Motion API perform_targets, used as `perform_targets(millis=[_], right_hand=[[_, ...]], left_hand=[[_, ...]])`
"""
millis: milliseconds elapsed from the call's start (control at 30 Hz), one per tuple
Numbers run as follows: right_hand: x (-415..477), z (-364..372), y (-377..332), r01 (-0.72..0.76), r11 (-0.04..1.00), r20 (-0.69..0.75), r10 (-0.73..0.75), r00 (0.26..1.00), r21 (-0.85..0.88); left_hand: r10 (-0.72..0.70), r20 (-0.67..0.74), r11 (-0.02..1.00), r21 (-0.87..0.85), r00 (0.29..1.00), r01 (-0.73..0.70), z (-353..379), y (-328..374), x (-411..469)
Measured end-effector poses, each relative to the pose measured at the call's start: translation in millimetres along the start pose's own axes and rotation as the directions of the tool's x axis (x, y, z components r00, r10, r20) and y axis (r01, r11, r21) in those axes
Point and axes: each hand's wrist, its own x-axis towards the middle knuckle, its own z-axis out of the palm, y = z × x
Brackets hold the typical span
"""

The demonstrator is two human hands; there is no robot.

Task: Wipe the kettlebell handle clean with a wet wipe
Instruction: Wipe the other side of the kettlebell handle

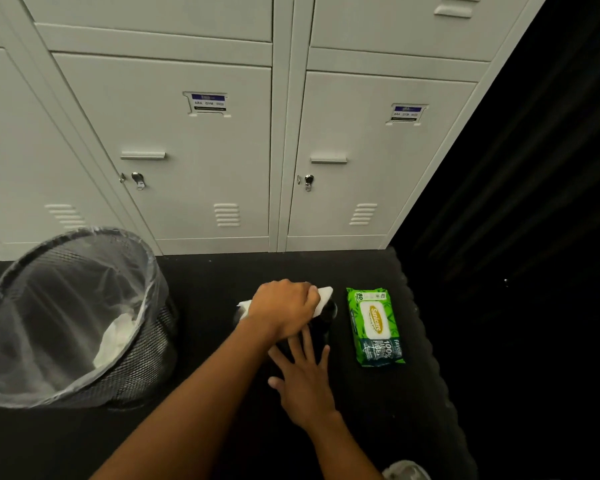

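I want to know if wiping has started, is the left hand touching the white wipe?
Touching. The head view shows the left hand closed over the white wipe, whose ends stick out on both sides of the hand.

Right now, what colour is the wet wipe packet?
Mostly bright green, darker at its near end, in the head view: wet wipe packet.

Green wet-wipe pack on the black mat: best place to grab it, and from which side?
Grip the green wet-wipe pack across its two long edges, coming from above. It lies flat, label up, long axis pointing at the white lockers, with bare black mat either side. The right hand, open, is nearer.
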Motion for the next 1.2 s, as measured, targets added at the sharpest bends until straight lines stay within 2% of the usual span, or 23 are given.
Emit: perform_targets(millis=[33, 100, 167, 200, 233, 267, 333, 400, 433, 467, 500, 567, 600, 633, 700, 733, 800, 833, 933, 1000, 1100, 1167, 1200], right_hand=[[-0.4, 0.7, 0.0, 0.002, 1.0, -0.006, -0.002, 1.0, -0.002], [-0.2, 3.6, 0.2, 0.005, 1.0, -0.022, -0.005, 1.0, -0.004], [0.6, 6.6, 1.6, 0.007, 1.0, -0.056, -0.008, 0.998, -0.011], [1.0, 6.7, 2.2, 0.004, 1.0, -0.063, -0.005, 0.998, -0.012], [1.4, 6.9, 2.5, 0.004, 1.0, -0.062, -0.004, 0.998, -0.01], [1.6, 6.4, 2.6, 0.006, 1.0, -0.058, -0.007, 0.998, -0.006], [1.1, 4.8, 2.8, 0.015, 1.0, -0.053, -0.015, 0.998, -0.004], [1.0, 4.3, 2.8, 0.016, 1.0, -0.047, -0.016, 0.999, -0.014], [1.4, 4.5, 2.7, 0.016, 1.0, -0.043, -0.017, 0.999, -0.019], [1.7, 4.0, 2.6, 0.014, 1.0, -0.04, -0.015, 0.999, -0.022], [2.0, 3.9, 2.3, 0.011, 1.0, -0.039, -0.012, 0.999, -0.023], [2.5, 3.5, 1.8, 0.007, 1.0, -0.037, -0.007, 0.999, -0.02], [2.4, 3.6, 1.7, 0.004, 1.0, -0.038, -0.005, 0.999, -0.019], [2.1, 4.1, 2.0, 0.002, 1.0, -0.043, -0.003, 0.999, -0.023], [1.5, 5.7, 2.3, -0.006, 0.999, -0.068, 0.003, 0.998, -0.052], [1.2, 7.1, 2.3, -0.009, 0.997, -0.072, 0.004, 0.997, -0.071], [1.0, 9.1, 2.3, -0.008, 0.996, -0.06, 0.003, 0.998, -0.084], [1.1, 9.7, 2.0, -0.009, 0.998, -0.049, 0.005, 0.999, -0.067], [0.6, 9.1, 0.1, -0.025, 0.999, -0.043, 0.024, 0.999, -0.028], [-0.3, 8.6, -0.5, -0.029, 0.999, -0.04, 0.027, 0.999, -0.042], [-0.2, 7.1, -0.5, -0.021, 0.999, -0.039, 0.02, 0.999, -0.046], [-0.6, 5.5, -0.9, -0.012, 0.998, -0.051, 0.009, 0.999, -0.059], [-0.8, 4.9, -1.1, -0.011, 0.998, -0.051, 0.008, 0.999, -0.068]], left_hand=[[0.013, 0.032, 1.0, 0.0, 0.999, -0.013, -1.5, -4.7, 3.0], [0.01, -0.037, 1.0, -0.004, 0.999, -0.011, 0.7, -17.5, -1.2], [-0.036, -0.251, 0.992, -0.126, 0.967, 0.004, 9.5, -30.2, -19.2], [-0.093, -0.353, 0.967, -0.256, 0.931, 0.0, 16.3, -35.0, -29.3], [-0.184, -0.395, 0.9, -0.435, 0.9, -0.007, 26.4, -43.0, -38.2], [-0.303, -0.385, 0.776, -0.63, 0.872, -0.008, 35.5, -49.5, -47.4], [-0.497, -0.193, 0.442, -0.895, 0.846, 0.056, 57.0, -62.6, -58.3], [-0.584, 0.051, 0.18, -0.965, 0.81, 0.191, 70.6, -63.7, -66.2], [-0.591, 0.097, 0.145, -0.964, 0.801, 0.223, 76.2, -63.9, -68.0], [-0.595, 0.082, 0.187, -0.953, 0.799, 0.237, 77.8, -60.7, -68.6], [-0.587, 0.047, 0.292, -0.919, 0.808, 0.265, 74.6, -56.3, -68.6], [-0.5, -0.125, 0.631, -0.73, 0.857, 0.262, 71.3, -57.5, -63.5], [-0.442, -0.199, 0.751, -0.615, 0.875, 0.24, 66.3, -56.7, -62.2], [-0.402, -0.244, 0.784, -0.589, 0.882, 0.195, 60.5, -56.7, -59.4], [-0.385, -0.281, 0.727, -0.679, 0.879, 0.102, 42.4, -48.3, -53.7], [-0.355, -0.305, 0.756, -0.65, 0.884, 0.079, 35.1, -41.3, -50.3], [-0.183, -0.338, 0.908, -0.417, 0.923, 0.027, 23.1, -25.5, -43.9], [-0.113, -0.319, 0.946, -0.323, 0.941, 0.004, 21.2, -18.8, -41.9], [0.012, -0.299, 0.983, -0.171, 0.954, -0.066, 31.1, -13.8, -42.6], [0.017, -0.392, 0.964, -0.239, 0.92, -0.119, 37.5, -18.6, -49.5], [-0.167, -0.473, 0.837, -0.532, 0.865, -0.129, 49.7, -31.7, -59.1], [-0.338, -0.415, 0.703, -0.708, 0.845, -0.067, 55.5, -36.5, -59.3], [-0.392, -0.386, 0.682, -0.731, 0.835, -0.018, 53.8, -35.2, -57.1]])
